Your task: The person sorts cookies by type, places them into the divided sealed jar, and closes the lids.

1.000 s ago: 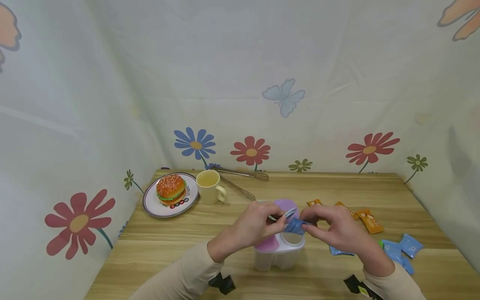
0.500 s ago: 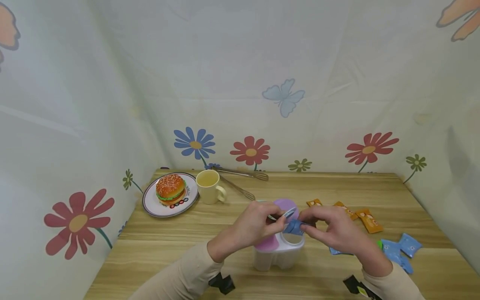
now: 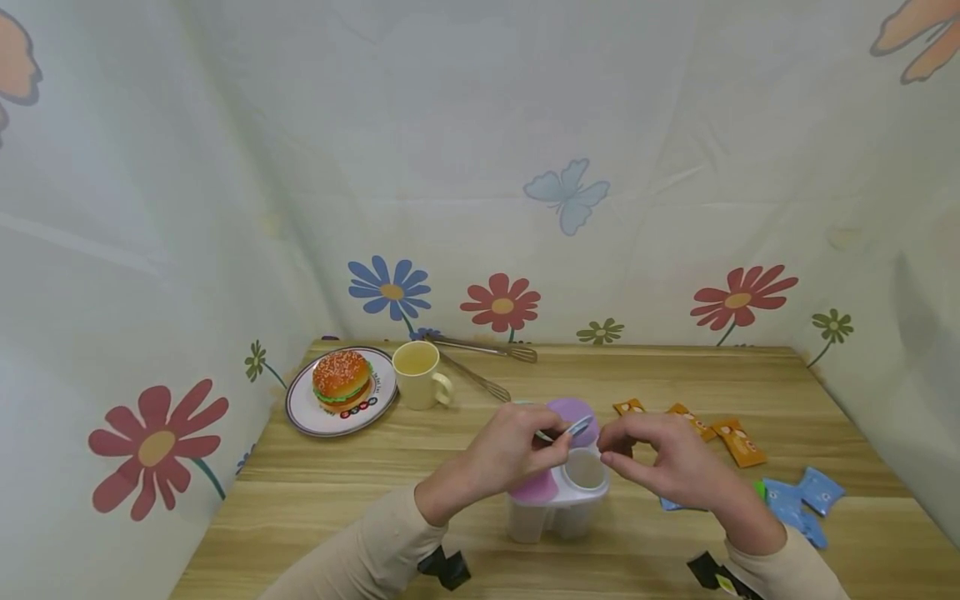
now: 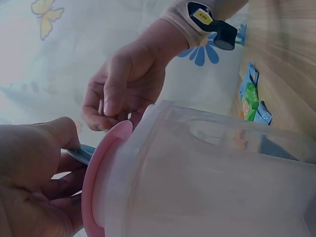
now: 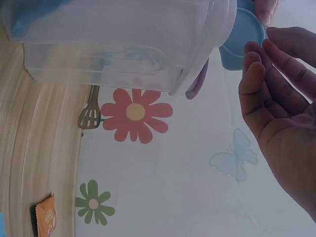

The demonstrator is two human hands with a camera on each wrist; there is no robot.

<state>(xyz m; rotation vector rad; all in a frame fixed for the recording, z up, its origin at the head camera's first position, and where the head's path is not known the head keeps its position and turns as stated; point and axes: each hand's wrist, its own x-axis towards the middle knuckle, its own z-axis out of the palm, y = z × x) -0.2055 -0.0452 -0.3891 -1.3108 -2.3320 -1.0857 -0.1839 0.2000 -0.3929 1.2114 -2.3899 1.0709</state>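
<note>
A translucent white container [image 3: 555, 512] with several round openings and coloured lids stands on the table between my hands. My left hand [image 3: 510, 450] pinches the edge of a raised blue lid [image 5: 243, 34] beside an uncovered opening [image 3: 585, 469]. A pink lid [image 3: 536, 488] and a purple lid [image 3: 574, 413] lie on the other openings. My right hand [image 3: 678, 462] hovers right at that opening's rim, fingers loosely bent with nothing between them. Something blue [image 5: 34, 17] shows through the container's wall near its bottom in the right wrist view.
To the right lie several blue packets [image 3: 783, 500] and several orange packets [image 3: 738, 442]. A plate [image 3: 300, 408] with a hamburger [image 3: 342, 379] and a yellow mug [image 3: 417, 379] stand at the back left. A whisk [image 3: 487, 385] and a slotted turner [image 3: 517, 352] lie behind.
The blue packet between my right fingers has gone from over the opening; my right hand has let go of it. My left hand still holds the blue lid up.
</note>
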